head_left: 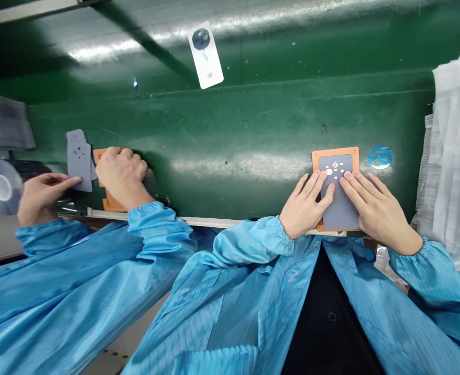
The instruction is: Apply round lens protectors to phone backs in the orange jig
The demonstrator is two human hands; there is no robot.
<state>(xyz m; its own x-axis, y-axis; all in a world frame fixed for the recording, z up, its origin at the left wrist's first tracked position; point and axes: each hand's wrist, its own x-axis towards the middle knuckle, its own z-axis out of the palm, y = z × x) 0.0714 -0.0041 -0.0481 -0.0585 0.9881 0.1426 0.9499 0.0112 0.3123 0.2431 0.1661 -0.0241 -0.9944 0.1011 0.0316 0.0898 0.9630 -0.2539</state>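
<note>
On the green table near its front edge lies an orange frame (pixel 316 160) with a grey plate (pixel 340 200) with several holes on it. My left hand (pixel 306 204) rests on the plate's left side, its fingers stretched out and the thumb on the grey surface. From the right, my right hand (pixel 378 208) lies with spread fingers on the plate's right side. Both hands press flat and grip nothing. A round blue film piece (pixel 380 157) is just beyond my right hand.
A co-worker's hands (pixel 123 174) are at the left, over another orange block (pixel 115 203) and grey plates (pixel 79 161). A tape roll (pixel 1 187) stands at far left. A white phone-shaped panel (pixel 206 57) lies at the back. White cloth-like sheets (pixel 456 156) are at right.
</note>
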